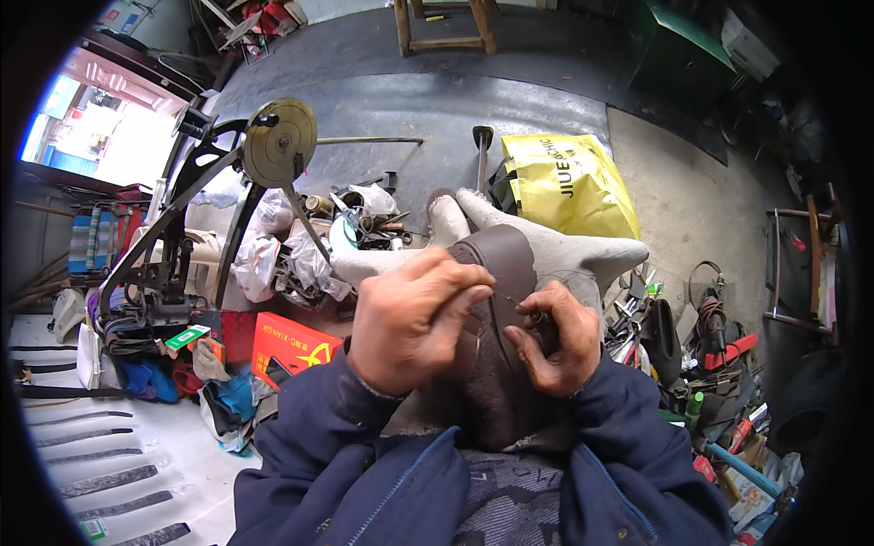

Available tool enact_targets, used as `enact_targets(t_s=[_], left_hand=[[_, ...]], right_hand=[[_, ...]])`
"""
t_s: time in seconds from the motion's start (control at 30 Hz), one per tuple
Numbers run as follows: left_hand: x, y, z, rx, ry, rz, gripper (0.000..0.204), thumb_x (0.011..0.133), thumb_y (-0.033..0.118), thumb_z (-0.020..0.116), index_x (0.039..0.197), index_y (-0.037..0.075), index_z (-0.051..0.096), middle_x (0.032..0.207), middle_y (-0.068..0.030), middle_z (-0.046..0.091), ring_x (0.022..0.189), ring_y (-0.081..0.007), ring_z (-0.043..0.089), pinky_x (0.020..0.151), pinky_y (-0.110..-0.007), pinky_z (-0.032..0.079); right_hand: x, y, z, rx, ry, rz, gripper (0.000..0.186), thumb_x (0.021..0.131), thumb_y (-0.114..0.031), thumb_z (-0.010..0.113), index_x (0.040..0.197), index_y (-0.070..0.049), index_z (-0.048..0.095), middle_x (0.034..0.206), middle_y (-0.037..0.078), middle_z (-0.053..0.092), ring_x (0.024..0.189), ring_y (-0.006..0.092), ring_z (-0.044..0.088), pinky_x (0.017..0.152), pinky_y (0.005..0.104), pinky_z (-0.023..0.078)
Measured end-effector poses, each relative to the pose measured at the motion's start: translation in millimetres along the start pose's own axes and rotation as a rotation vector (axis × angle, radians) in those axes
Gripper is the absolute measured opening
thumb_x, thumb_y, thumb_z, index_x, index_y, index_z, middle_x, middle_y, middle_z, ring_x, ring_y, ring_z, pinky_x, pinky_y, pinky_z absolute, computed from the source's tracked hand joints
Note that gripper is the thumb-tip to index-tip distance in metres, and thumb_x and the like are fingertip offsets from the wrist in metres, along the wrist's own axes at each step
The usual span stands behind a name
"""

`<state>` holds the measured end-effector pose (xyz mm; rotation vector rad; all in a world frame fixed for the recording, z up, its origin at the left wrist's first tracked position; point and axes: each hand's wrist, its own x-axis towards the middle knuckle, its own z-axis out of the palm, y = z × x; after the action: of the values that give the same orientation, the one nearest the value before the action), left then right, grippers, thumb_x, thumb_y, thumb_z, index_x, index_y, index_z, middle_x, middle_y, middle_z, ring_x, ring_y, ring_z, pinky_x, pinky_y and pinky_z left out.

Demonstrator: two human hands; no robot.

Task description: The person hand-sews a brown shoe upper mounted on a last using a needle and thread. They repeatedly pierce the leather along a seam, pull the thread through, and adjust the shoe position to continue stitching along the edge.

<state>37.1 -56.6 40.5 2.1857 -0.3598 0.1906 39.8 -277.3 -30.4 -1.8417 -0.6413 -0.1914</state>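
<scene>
Brown leathery piece lies curved, far end rounded.

From my end I can't tell whether the thin strand between the two grips is needle or thread, it is so fine, and the left hand covers part of the brown leather under it while the curled right hand hides more. Far beyond the grip, the upper edge cuts off the wooden stool, and well to the grip's left the view through the doorway reaches me washed out. Nearer than the grip, the lower edge crops the dark jacket.
</scene>
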Motion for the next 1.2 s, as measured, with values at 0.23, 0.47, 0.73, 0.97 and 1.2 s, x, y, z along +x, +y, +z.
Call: enact_targets(t_s=[0.23, 0.47, 0.73, 0.97, 1.2], left_hand=[[22.8, 0.8, 10.4, 0.331, -0.309, 0.17, 0.017, 0.082, 0.009, 0.071, 0.097, 0.013, 0.078, 0.085, -0.0067, 0.071, 0.073, -0.0302, 0.072, 0.062, -0.04, 0.056], [8.0, -3.8, 17.9, 0.196, 0.007, 0.02, 0.009, 0.087, 0.009, 0.073, 0.095, 0.007, 0.074, 0.089, -0.0112, 0.073, 0.078, -0.0323, 0.073, 0.068, -0.039, 0.057], [-2.6, -4.3, 16.6, 0.17, 0.098, -0.099, 0.008, 0.088, 0.009, 0.074, 0.096, 0.006, 0.072, 0.086, -0.0142, 0.071, 0.077, -0.034, 0.071, 0.068, -0.039, 0.055], [-1.2, -6.7, 16.2, 0.203, 0.091, -0.086, 0.008, 0.09, 0.012, 0.073, 0.096, 0.007, 0.072, 0.085, -0.0143, 0.072, 0.076, -0.0342, 0.072, 0.066, -0.04, 0.055], [-3.9, -5.8, 15.5, 0.171, 0.098, -0.09, 0.008, 0.091, 0.012, 0.073, 0.098, 0.007, 0.072, 0.087, -0.0148, 0.073, 0.076, -0.0353, 0.072, 0.066, -0.04, 0.055]], right_hand=[[5.8, -5.3, -12.7, 0.048, -0.137, -0.043, 0.03, 0.081, 0.004, 0.075, 0.109, -0.003, 0.068, 0.086, 0.014, 0.065, 0.069, 0.0324, 0.069, 0.06, 0.0385, 0.055], [13.8, -18.0, -38.8, 0.214, -0.243, 0.523, 0.013, 0.094, -0.001, 0.072, 0.107, 0.0, 0.069, 0.082, 0.013, 0.073, 0.072, 0.0204, 0.073, 0.068, 0.0321, 0.055], [25.8, -12.7, -29.9, 0.046, -0.15, 0.388, 0.008, 0.092, -0.004, 0.075, 0.098, 0.001, 0.071, 0.072, 0.013, 0.072, 0.064, 0.0189, 0.071, 0.063, 0.0322, 0.054], [17.7, -6.1, -41.3, 0.951, 0.176, 0.287, 0.021, 0.102, -0.02, 0.069, 0.109, 0.0, 0.068, 0.072, 0.004, 0.064, 0.052, 0.0065, 0.043, 0.049, 0.0225, 0.036], [22.1, -14.2, -20.1, 0.341, 0.228, 0.364, 0.023, 0.098, -0.009, 0.072, 0.119, 0.001, 0.072, 0.093, 0.002, 0.07, 0.07, 0.0042, 0.057, 0.066, 0.0182, 0.043]])
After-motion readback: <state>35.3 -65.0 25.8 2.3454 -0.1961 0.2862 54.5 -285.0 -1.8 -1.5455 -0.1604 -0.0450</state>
